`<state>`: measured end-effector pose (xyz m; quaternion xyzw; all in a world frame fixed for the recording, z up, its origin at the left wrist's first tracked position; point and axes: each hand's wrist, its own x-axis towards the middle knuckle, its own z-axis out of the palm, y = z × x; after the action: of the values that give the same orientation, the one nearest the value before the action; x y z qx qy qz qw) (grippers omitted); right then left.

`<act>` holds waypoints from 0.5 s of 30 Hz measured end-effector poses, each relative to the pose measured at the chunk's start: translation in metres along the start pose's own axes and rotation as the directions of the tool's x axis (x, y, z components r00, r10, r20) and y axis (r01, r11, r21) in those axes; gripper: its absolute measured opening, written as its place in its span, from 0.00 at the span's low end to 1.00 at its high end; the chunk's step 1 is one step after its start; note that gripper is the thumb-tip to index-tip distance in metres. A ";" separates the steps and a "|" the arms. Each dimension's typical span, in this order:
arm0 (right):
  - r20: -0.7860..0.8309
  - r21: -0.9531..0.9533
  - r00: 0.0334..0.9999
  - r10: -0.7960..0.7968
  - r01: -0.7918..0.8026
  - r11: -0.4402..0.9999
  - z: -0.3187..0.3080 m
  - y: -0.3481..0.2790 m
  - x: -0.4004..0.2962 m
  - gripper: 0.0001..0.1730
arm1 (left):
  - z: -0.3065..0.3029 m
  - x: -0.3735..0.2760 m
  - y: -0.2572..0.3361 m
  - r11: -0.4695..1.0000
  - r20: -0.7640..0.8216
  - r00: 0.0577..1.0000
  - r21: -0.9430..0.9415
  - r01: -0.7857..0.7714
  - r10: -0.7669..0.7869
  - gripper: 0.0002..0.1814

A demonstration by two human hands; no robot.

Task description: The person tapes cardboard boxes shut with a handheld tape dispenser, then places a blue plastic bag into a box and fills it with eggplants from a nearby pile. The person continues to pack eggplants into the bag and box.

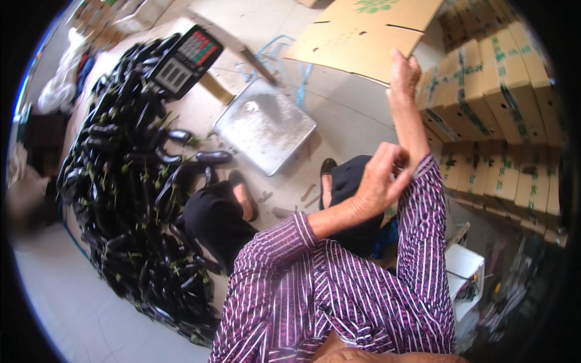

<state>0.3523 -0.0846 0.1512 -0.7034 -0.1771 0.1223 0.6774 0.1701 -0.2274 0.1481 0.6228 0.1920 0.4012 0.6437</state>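
Observation:
My right hand (405, 75) grips the lower right edge of a flat piece of brown cardboard (349, 45), perhaps a folded carton, with slots, small holes and a green print. The cardboard is held up at the top and partly cut off by the picture's rim. My left hand (381, 177) is at my right forearm, by the striped cuff, with half-curled fingers and the thumb apart. Nothing shows in it; whether it touches the arm is unclear. Before me on the floor stands a platform scale with a bare metal pan (265, 127) and a display head (186, 61).
A large heap of eggplants (136, 190) lies to my left, reaching my knee. Stacked cardboard cartons (481, 90) with green markings rise on the right. Blue strapping (277, 54) lies beyond the scale. A white container (467, 277) stands at my right side.

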 end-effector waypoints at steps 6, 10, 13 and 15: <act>0.115 -0.077 0.945 -0.307 0.316 0.946 0.012 -0.070 -0.077 0.14 | -0.018 0.016 0.030 0.995 -0.282 0.956 -0.032 -0.092 0.080 0.34; 0.167 0.025 0.968 -0.187 0.185 0.982 0.009 -0.096 -0.100 0.19 | -0.020 -0.031 0.033 0.990 -0.095 0.991 -0.104 -0.100 0.090 0.25; 0.341 0.009 0.877 -0.339 0.357 0.934 -0.023 -0.109 -0.118 0.23 | -0.028 -0.065 0.037 0.969 0.096 0.968 -0.115 -0.220 0.231 0.11; 0.426 -0.153 0.821 -0.379 0.478 0.865 -0.044 -0.129 -0.159 0.23 | -0.052 -0.088 0.069 0.993 0.016 0.999 -0.109 -0.044 0.046 0.11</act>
<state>0.2152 -0.1886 0.2710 -0.6878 -0.4744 0.0766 0.5441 0.0596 -0.2668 0.1837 0.5945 0.1499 0.4196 0.6693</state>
